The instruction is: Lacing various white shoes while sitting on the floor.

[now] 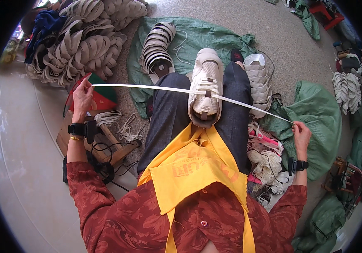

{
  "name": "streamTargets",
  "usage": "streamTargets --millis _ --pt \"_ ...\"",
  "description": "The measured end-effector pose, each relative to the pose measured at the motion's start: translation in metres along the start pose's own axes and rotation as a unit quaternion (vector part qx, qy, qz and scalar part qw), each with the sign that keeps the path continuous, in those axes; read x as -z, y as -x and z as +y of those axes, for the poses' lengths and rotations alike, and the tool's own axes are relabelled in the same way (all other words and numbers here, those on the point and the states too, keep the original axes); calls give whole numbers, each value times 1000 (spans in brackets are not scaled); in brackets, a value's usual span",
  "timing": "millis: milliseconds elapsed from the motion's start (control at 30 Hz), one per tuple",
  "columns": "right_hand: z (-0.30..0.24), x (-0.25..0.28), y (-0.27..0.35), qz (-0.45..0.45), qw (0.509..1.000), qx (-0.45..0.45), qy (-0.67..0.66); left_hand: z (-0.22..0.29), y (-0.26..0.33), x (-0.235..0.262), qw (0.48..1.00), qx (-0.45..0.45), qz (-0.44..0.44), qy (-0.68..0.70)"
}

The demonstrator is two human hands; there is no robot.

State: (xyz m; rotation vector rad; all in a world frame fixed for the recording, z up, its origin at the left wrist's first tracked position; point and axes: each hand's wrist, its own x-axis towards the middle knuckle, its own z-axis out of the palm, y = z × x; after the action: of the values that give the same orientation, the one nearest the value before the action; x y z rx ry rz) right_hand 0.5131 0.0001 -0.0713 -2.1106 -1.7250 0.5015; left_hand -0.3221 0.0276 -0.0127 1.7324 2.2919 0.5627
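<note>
A cream sneaker (206,71) rests between my knees, its heel opening toward me. A flat white shoelace (143,87) passes across it at the dark loop on the tongue and stretches out to both sides. At the far left, my left hand (83,96) pinches one end of the lace. My right hand (302,135), lower on the right, pinches the other end. Both halves look nearly straight, the right one sloping down toward my right hand. A yellow apron (197,181) covers my lap just behind the shoe.
Stacked grey shoe parts (160,48) lie on a green woven sheet (134,71) ahead; white ones (257,80) stand right. A large pile of grey pieces (88,55) is far left. Loose laces (128,128) lie by a wooden stool (67,130). A green sack (316,122) sits right.
</note>
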Motion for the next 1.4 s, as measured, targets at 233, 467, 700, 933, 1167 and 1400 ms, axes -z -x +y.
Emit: streamTargets --millis 233,467,700,933,1167,1400 --pt "1 -6 -4 -20 992 55 113 -13 -1 9 998 -23 2 -51" --pt "-26 -39 -11 -184 974 -72 -109 20 -14 3 998 -15 -55 1" --pt "-123 5 -70 -217 918 -23 -331 126 -70 40 984 -155 49 73" --pt "-180 -31 -18 -212 846 -114 -476 134 -7 -25 976 -123 -120 131" --pt "-261 -89 17 -280 843 -9 -460 213 65 -87 836 -44 -381 393" --pt "-274 -115 5 -229 849 32 -475 217 66 -114 826 -69 -324 456"
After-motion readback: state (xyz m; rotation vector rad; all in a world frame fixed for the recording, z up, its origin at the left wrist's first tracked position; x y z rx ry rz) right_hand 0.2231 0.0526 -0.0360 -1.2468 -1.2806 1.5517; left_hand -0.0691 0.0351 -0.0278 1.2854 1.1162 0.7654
